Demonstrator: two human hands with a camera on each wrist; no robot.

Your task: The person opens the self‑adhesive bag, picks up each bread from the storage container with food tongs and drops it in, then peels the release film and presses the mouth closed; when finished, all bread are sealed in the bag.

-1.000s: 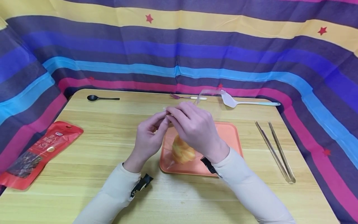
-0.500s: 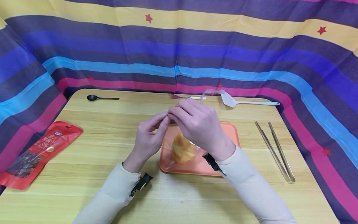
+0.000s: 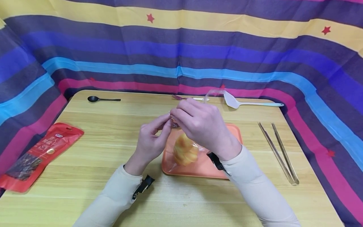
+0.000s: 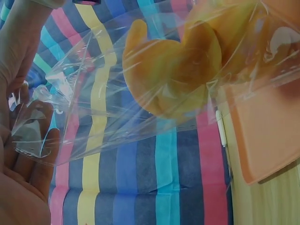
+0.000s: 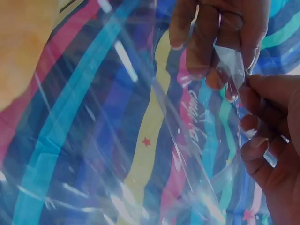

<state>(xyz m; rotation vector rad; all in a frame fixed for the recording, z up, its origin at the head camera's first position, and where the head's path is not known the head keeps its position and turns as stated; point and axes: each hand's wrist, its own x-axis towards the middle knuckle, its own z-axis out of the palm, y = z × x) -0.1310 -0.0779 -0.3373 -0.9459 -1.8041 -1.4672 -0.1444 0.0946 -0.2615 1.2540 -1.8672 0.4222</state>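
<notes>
A clear plastic bag with a golden-yellow, bread-like piece inside is held up over the orange tray. My left hand pinches the bag's top edge between thumb and fingers. Right beside it, my right hand pinches the same edge, the fingertips of both hands nearly meeting. In the right wrist view, the clear film spreads out from both hands. The right hand hides part of the bag in the head view.
Left on the wooden table lies a red food pouch. Along the back are a black spoon, a fork and a pale spatula. Metal tongs lie at right. A striped cloth surrounds the table.
My right hand and forearm have shifted slightly right, uncovering more of the bread-like piece. The left hand stays almost in place, and both still pinch the bag's edge.
</notes>
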